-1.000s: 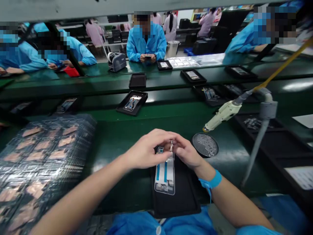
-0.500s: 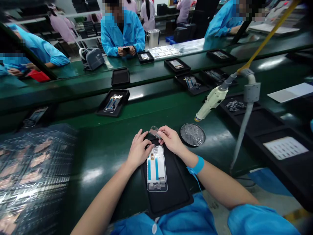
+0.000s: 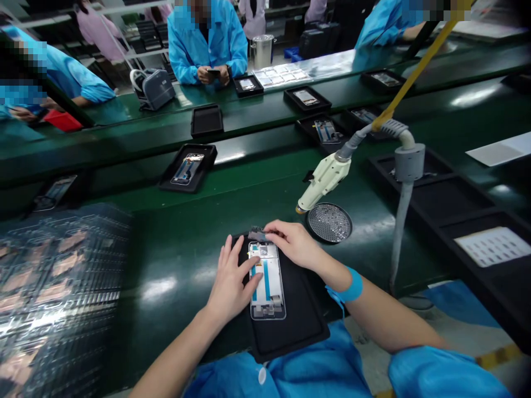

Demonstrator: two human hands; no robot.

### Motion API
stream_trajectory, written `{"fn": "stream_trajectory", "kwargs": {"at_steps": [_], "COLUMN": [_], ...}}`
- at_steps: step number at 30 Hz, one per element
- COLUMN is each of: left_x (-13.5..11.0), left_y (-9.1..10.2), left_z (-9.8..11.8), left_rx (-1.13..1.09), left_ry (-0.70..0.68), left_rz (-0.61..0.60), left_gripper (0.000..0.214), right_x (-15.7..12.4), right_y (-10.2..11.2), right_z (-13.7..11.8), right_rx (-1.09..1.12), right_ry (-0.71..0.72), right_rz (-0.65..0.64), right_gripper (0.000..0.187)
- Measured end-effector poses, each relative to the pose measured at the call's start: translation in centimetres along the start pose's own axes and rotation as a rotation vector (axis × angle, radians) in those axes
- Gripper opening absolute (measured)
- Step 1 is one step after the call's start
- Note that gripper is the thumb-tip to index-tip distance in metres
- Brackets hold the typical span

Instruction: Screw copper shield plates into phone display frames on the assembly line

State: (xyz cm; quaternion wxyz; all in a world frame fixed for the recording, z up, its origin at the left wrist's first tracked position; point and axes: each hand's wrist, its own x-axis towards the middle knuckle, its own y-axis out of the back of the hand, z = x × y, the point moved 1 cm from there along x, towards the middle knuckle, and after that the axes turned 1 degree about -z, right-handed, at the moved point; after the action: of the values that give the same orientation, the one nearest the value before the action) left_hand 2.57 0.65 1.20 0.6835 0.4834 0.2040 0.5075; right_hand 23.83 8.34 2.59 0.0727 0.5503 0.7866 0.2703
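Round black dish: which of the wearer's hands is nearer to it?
Right. The right hand is just left of the round black dish in the picture, holding a small part; the left hand is farther left, over the phone frame's left edge.

No legible text or numbers anywhere

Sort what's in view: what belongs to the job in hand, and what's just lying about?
In the job:
small part, in the right hand
phone frame, under the left hand
black tray beneath it
probably the power driver and round dish nearby

Apparently just lying about:
white sheet
red container
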Motion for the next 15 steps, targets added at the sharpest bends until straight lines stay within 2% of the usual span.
{"fn": "stream_trajectory", "kwargs": {"at_steps": [6,15], "left_x": [-2.4,-2.7], "left_y": [-0.6,-1.1], "left_z": [0.2,0.0], "left_rx": [-0.058,-0.071], "left_ry": [0.007,-0.006], "left_rz": [-0.008,0.036], "left_gripper": [0.037,0.04], "right_x": [-1.9,-2.0], "right_y": [-1.0,-1.3], "right_z": [0.6,0.9], "right_rx": [-0.105,-0.16], "right_ry": [0.091,0.128], "right_rz": [-0.091,-0.086], "right_gripper": [0.019,0.022]}}
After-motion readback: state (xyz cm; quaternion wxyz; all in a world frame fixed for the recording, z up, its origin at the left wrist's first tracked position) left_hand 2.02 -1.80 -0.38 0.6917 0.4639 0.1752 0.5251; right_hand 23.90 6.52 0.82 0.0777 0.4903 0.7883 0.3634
